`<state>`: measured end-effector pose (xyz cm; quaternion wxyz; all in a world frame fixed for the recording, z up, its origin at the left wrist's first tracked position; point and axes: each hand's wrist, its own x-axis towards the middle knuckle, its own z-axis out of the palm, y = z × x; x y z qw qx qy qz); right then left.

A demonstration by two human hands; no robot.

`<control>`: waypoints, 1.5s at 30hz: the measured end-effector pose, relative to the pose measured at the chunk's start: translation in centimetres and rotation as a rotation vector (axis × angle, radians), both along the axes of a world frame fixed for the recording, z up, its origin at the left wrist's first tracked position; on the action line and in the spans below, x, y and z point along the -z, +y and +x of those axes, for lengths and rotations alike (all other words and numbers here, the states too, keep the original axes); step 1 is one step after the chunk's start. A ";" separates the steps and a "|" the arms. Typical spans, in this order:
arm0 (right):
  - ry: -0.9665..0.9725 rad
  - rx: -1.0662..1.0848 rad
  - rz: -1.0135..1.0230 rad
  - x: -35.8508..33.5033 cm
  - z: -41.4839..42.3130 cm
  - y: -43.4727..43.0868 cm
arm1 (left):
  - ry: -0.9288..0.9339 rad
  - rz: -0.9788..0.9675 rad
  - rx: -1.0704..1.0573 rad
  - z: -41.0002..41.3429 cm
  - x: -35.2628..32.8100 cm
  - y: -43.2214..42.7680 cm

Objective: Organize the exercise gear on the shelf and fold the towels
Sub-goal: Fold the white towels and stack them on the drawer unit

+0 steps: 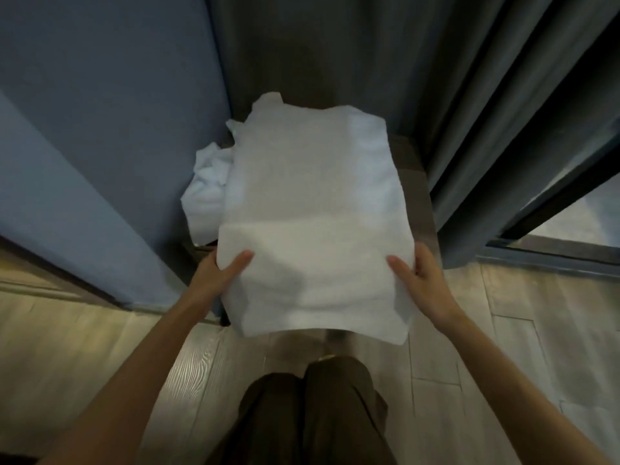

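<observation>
Folding step: my left hand (218, 273) and right hand (429, 280) each pinch the towel (312, 196) by its sides, thumbs on top. Next I'd lift the near end forward evenly.

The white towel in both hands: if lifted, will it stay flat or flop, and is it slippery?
Likely floppy: the white towel droops below where the left hand and right hand pinch it. Probably light, as thumb pinches seem enough. Its matte cloth probably will not slip.

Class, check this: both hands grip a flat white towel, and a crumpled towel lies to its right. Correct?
No. The head view shows the crumpled towel left of the flat white towel, not right. The left hand and right hand do grip it.
</observation>
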<state>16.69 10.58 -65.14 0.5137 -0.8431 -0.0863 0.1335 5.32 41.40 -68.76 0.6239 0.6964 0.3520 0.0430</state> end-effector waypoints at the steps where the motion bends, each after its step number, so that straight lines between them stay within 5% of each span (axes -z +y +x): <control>1: -0.039 0.024 0.014 -0.8 0.0 -0.2 | 0.005 -0.034 0.014 -0.1 -0.6 -0.1; 11: 0.054 0.152 -0.350 4.7 1.1 0.0 | -0.021 -0.345 0.044 -2.3 -0.3 -2.4; 18: 0.125 0.278 -0.014 5.4 -0.5 0.5 | -0.014 -0.278 0.211 -4.3 0.5 -1.3; 25: 0.287 0.094 -0.006 3.5 -2.1 0.6 | -0.056 -0.318 0.070 -5.7 -0.3 -2.8; 34: 0.277 0.142 0.159 -0.2 -5.1 -2.2 | -0.017 0.068 0.007 -8.9 -3.4 -2.5; 41: 0.414 0.241 0.399 -3.9 -5.0 -2.1 | -0.196 -0.259 -0.029 -8.9 -8.3 -1.6; 45: 0.474 0.089 0.497 -5.8 -2.7 -1.1 | -0.255 -0.521 -0.141 -6.8 -11.2 -0.8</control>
